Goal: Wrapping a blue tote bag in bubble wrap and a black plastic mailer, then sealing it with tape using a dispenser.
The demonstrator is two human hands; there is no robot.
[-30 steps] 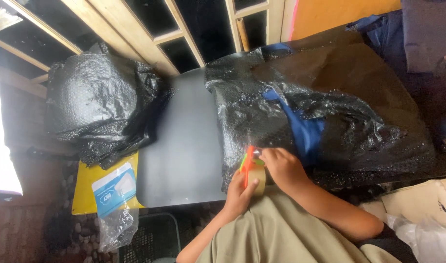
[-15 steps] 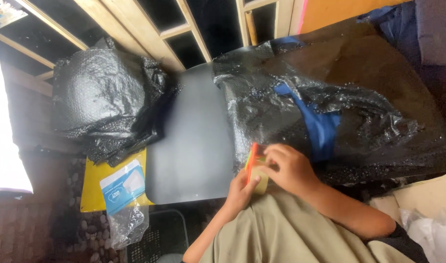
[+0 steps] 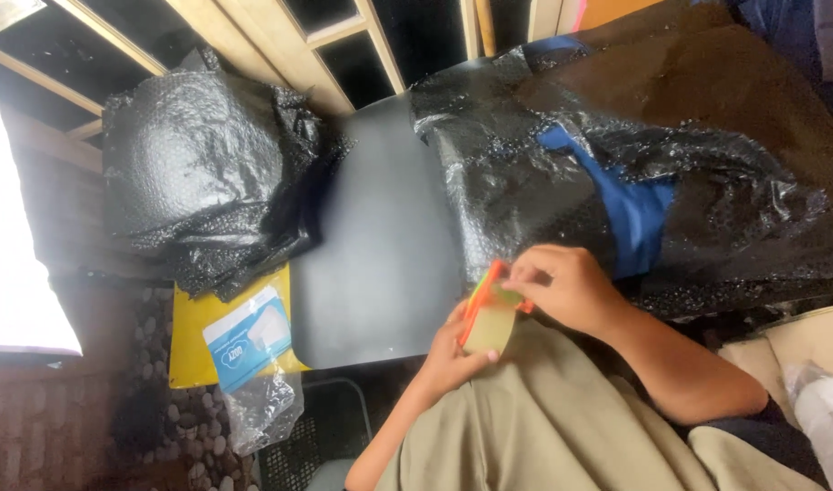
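Just below the centre of the head view, your two hands meet over your lap on a tape dispenser point(image 3: 489, 314), a small thing with an orange frame and a pale, yellowish roll of tape. Your left hand point(image 3: 448, 355) comes up from the lower middle of the frame and cups the dispenser from beneath, its fingers point(image 3: 478, 356) curled closed against the underside of the roll. Your right hand point(image 3: 566, 289) reaches in from the lower right and sits on top, fingertips pinched shut on the upper edge of the roll beside the orange frame. The dispenser lies just at the near edge of a dark grey table point(image 3: 380, 255), above the khaki cloth point(image 3: 543, 418) over your legs.

To the right of your hands, black bubble wrap point(image 3: 525, 182) is draped over a large bulky shape, with a blue strip point(image 3: 639, 214) showing through a gap in it, just beside your right hand. At the upper left of the frame sits a second crumpled heap of black wrap point(image 3: 207, 173). Below that heap, at the lower left, a yellow packet point(image 3: 194, 345) with a blue and white label lies partly under a clear plastic bag point(image 3: 262, 409).
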